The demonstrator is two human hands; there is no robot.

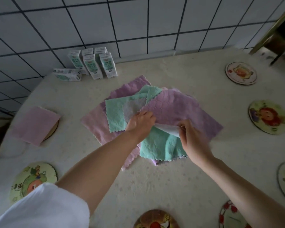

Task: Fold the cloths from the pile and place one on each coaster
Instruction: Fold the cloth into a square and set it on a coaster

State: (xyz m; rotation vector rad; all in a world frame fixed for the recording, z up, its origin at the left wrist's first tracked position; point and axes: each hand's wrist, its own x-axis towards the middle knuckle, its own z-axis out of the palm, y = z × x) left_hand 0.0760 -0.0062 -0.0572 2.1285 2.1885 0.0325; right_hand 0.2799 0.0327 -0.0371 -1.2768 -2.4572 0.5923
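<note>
Tiled wall (138,22) backs our pale desk (155,178). Far left, we see a folded pink cloth (35,125), flat and square, covering a round coaster (53,131). Mid-desk lies the fluffy, scallop-edged pile (115,112). Its top lilac cloth (179,109) sits diamond-wise, one corner pointing right. Our left hand (141,122) grips its near edge. Just beside it, our right hand (192,139) pinches the turned-up white underside. Round picture coasters (268,116) lie rightward.
</note>
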